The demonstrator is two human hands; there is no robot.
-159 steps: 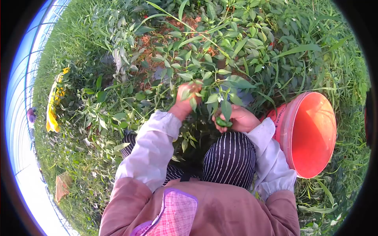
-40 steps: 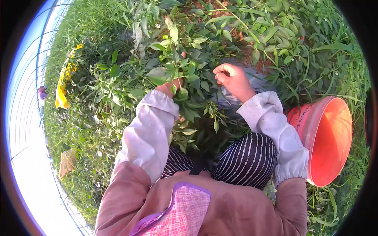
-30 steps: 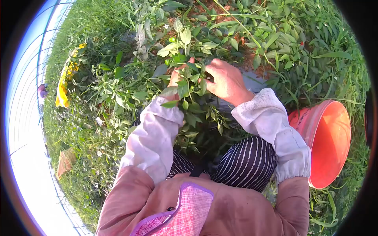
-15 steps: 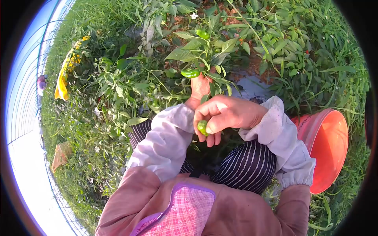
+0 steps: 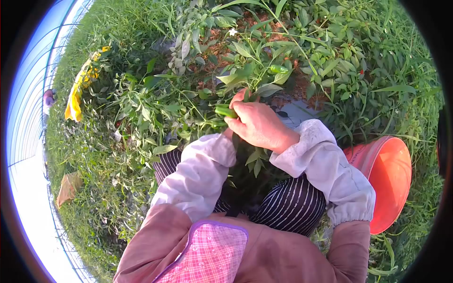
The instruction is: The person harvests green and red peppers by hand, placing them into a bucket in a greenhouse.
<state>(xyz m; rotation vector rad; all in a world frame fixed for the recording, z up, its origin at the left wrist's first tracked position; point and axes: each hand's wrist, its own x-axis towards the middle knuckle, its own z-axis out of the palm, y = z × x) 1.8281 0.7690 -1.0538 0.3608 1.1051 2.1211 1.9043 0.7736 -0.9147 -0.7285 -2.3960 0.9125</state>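
Observation:
My right hand [image 5: 260, 126] is closed over the plant, with a green pepper [image 5: 225, 111] pinched at its thumb and fingertips. Behind it, my left hand [image 5: 240, 95] is largely hidden; its visible fingers are wrapped round the stem of the pepper plant [image 5: 255, 75]. Another green pepper [image 5: 278, 69] hangs among the leaves just above my hands. Whether my right palm holds anything more is hidden.
An orange-red bucket [image 5: 389, 184] lies tilted beside my right arm. Dense green plants surround my knees in striped trousers [image 5: 292, 203]. A yellow cloth-like item [image 5: 75, 101] lies at the left, and a person [image 5: 48, 98] is far off near the greenhouse frame.
My right hand has moved up from below the plant to the pepper beside my left hand. The pepper earlier between its fingers no longer shows. The plant's top has shifted and tilted.

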